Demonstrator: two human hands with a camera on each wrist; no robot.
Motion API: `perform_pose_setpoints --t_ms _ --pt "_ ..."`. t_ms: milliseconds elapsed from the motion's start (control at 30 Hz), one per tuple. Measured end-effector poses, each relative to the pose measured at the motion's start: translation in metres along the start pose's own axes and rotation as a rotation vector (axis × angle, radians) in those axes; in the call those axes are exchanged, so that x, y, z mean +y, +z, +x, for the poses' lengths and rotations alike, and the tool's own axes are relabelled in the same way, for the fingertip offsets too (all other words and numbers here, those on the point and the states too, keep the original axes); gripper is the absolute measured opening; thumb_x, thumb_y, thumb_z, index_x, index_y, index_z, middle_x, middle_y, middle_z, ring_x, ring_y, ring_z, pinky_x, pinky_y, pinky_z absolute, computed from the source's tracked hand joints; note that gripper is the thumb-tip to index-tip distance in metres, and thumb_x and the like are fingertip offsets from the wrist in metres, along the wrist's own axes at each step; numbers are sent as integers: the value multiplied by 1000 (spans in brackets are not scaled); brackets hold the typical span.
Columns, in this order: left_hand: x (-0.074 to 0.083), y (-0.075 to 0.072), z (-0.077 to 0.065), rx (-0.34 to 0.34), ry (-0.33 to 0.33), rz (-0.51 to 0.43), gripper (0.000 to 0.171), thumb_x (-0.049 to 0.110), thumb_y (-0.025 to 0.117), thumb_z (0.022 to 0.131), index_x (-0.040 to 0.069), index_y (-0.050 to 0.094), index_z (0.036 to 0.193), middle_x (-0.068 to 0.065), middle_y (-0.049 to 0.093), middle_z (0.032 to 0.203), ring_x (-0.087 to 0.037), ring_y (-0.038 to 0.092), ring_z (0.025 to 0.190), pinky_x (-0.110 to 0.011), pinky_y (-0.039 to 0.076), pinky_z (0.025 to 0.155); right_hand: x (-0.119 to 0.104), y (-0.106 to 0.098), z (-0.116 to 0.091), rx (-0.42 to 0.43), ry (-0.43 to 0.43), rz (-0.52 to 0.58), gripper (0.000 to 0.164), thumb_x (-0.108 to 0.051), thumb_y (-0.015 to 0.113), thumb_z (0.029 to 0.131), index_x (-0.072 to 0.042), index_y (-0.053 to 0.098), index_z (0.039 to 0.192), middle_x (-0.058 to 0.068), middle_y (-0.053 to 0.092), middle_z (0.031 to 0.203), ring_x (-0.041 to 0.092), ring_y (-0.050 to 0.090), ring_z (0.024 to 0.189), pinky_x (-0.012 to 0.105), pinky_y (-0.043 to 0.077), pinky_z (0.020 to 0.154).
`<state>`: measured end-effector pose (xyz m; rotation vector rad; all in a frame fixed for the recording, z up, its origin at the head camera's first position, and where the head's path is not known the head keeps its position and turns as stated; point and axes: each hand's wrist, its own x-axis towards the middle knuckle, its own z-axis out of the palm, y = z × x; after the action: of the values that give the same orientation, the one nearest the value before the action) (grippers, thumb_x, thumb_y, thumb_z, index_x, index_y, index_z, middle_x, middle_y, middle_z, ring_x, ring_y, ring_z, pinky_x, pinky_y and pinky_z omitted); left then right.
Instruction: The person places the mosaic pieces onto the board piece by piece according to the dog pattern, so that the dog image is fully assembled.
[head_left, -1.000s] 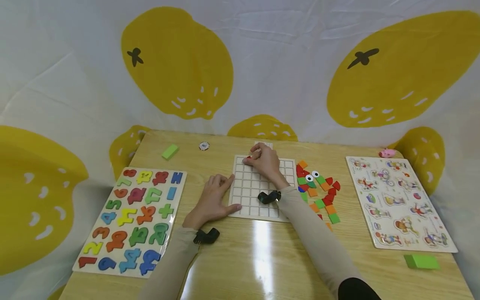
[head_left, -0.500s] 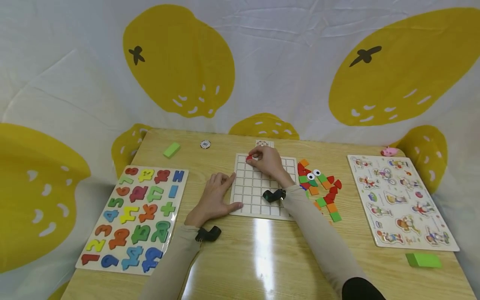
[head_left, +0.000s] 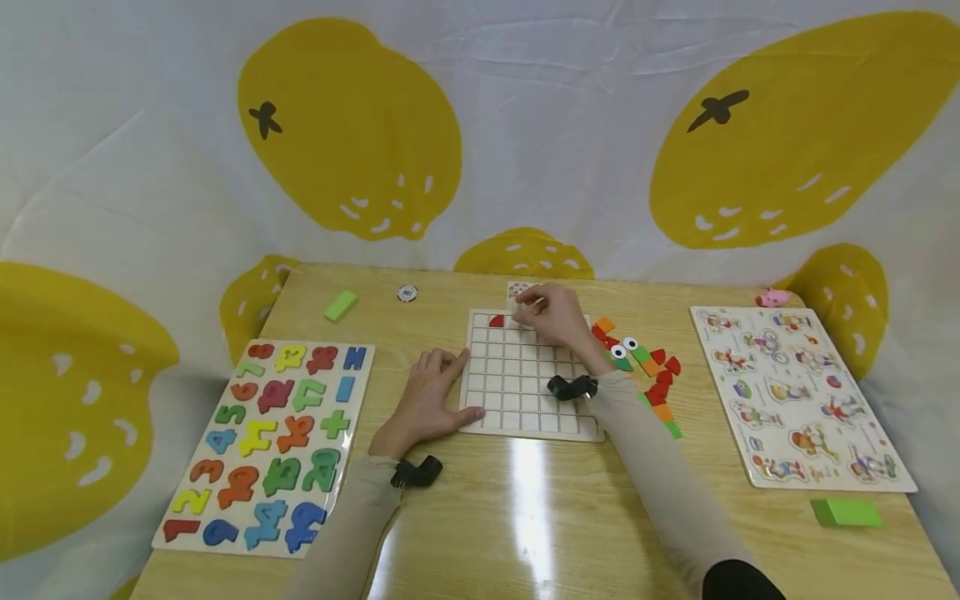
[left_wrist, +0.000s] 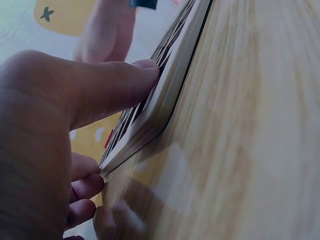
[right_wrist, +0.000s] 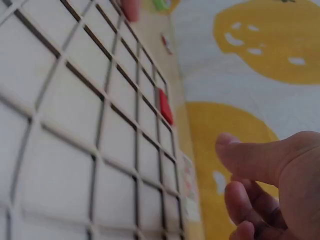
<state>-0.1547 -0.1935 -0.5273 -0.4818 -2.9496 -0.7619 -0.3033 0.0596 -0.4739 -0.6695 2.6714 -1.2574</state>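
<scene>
A wooden grid board point(head_left: 491, 398) lies in the middle of the table. One red quarter-circle tile point(head_left: 497, 321) sits in a cell of its far row, near the left corner; the right wrist view shows the same red tile point(right_wrist: 165, 106) at the board's edge. My left hand point(head_left: 426, 398) rests at the board's left side, thumb point(left_wrist: 135, 80) over the near corner and fingertips touching the left edge. Above the far part of the board is my right hand point(head_left: 555, 315), apart from the red tile, fingers loosely bent with nothing between them. It partly covers a small picture card point(head_left: 517, 290).
Loose coloured tiles point(head_left: 660, 387) and googly-eye pieces point(head_left: 618, 352) lie right of the board. A number puzzle point(head_left: 341, 450) stands left, a picture puzzle point(head_left: 787, 433) right. Green blocks point(head_left: 846, 512), a chip point(head_left: 407, 293) and a pink pig toy point(head_left: 773, 297) lie around.
My right hand has set the red tile into a far-row cell, let go of it and moved right. The left hand has stayed at the board's edge.
</scene>
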Motion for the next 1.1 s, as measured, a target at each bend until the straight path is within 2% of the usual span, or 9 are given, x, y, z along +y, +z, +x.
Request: perform_pose_setpoints --t_ms 133,267,400,600,733,833,967,1033,1100 --pt "-2 -4 -4 -1 -15 -7 102 69 68 75 16 32 156 -6 44 122 -22 38 109 -42 35 93 18 -46 -11 -53 59 -111 36 -13 72 89 -6 67 125 15 66 121 31 64 102 46 53 83" --pt "-7 -7 -5 21 -16 -15 102 66 70 75 15 34 155 -7 45 122 -23 39 109 -44 35 93 39 -77 -17 -179 127 -253 38 -5 66 91 -6 64 128 19 63 123 33 62 101 46 52 81" --pt "-10 -5 -3 19 -2 -33 101 65 70 76 16 33 155 -6 44 122 -22 38 108 -42 33 93 54 -89 -21 -239 170 -297 26 -4 67 90 -5 70 116 17 68 111 29 61 87 38 51 70" --pt "-9 -4 -2 -1 1 -56 100 63 70 77 13 33 155 -5 45 117 -22 38 105 -41 32 93 69 -94 -29 -168 197 -297 16 -16 76 87 -6 69 98 10 66 92 23 59 80 36 49 72" --pt "-8 -9 -5 -27 -8 -105 95 51 74 78 11 35 154 -4 44 112 -20 37 102 -39 30 91 75 -93 -38 -67 177 -168 22 -22 72 91 -6 66 105 10 66 91 22 60 78 33 49 68" --pt "-7 -12 -7 -49 1 -136 88 39 75 79 12 36 153 -4 44 112 -20 37 101 -39 30 89 67 -83 -43 20 154 42 29 -23 68 94 -5 63 116 16 65 91 28 60 75 34 49 62" --pt "-7 -14 -9 -66 16 -148 83 27 74 80 12 38 153 -3 46 113 -19 37 102 -37 30 89 46 -53 -40 89 146 296 32 -27 69 93 -6 66 117 17 66 92 36 62 80 37 50 64" --pt "-5 -13 -8 -65 21 -150 83 24 75 79 12 38 153 -3 46 113 -19 37 101 -37 30 89 36 -35 -35 99 143 354 32 -27 72 90 -8 69 115 13 67 94 33 64 84 37 53 69" --pt "-3 -12 -6 -59 26 -153 83 22 75 79 12 38 152 -3 47 113 -19 38 101 -37 30 89 28 -19 -29 100 129 361 33 -27 76 87 -11 71 115 9 69 95 28 67 86 36 54 73"
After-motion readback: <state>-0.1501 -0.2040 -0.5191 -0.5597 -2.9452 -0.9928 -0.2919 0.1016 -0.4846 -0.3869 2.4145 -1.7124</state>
